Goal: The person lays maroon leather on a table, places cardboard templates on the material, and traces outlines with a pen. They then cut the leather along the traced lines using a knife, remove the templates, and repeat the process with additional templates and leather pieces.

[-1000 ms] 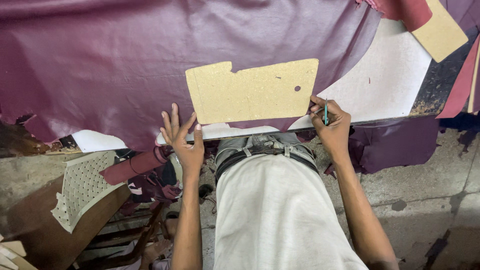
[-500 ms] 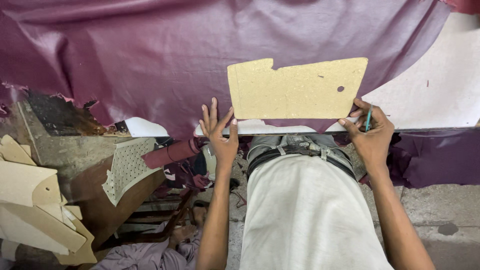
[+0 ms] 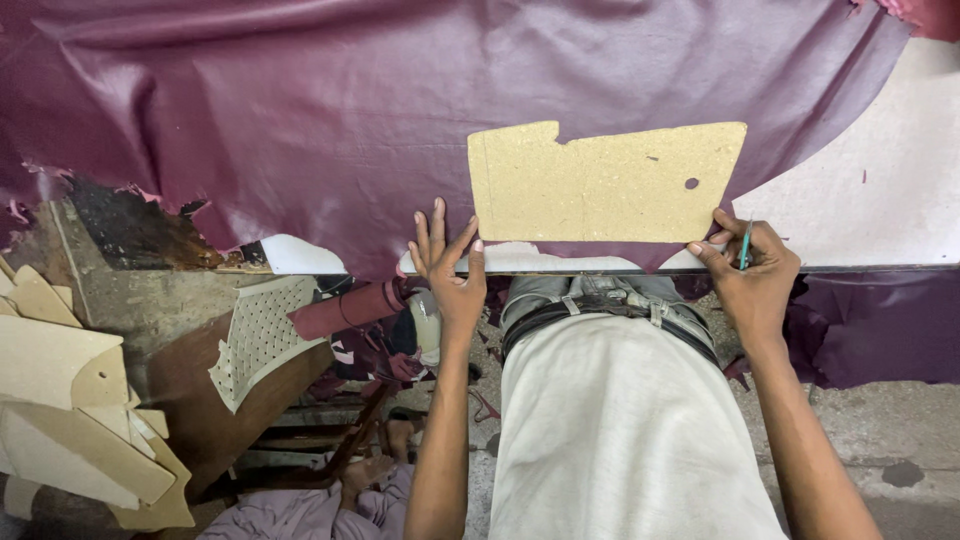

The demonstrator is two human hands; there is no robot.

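Note:
A tan cardboard pattern (image 3: 600,185) with a small hole lies flat on a large maroon leather sheet (image 3: 350,110) spread over a white table (image 3: 860,215). My left hand (image 3: 447,265) rests with fingers spread on the leather at the table's near edge, just left of the pattern's lower corner. My right hand (image 3: 748,275) grips a thin green pen (image 3: 745,243) and touches the pattern's lower right corner.
Several tan cardboard patterns (image 3: 75,400) are stacked at the lower left. A perforated pale piece (image 3: 262,335) and a rolled maroon strip (image 3: 348,308) lie below the table edge. More maroon leather (image 3: 880,330) hangs at the right. Another person (image 3: 330,500) sits on the floor below.
The view has shifted, so the pattern and hands sit further right in the picture. Both hands keep their places at the pattern's lower corners.

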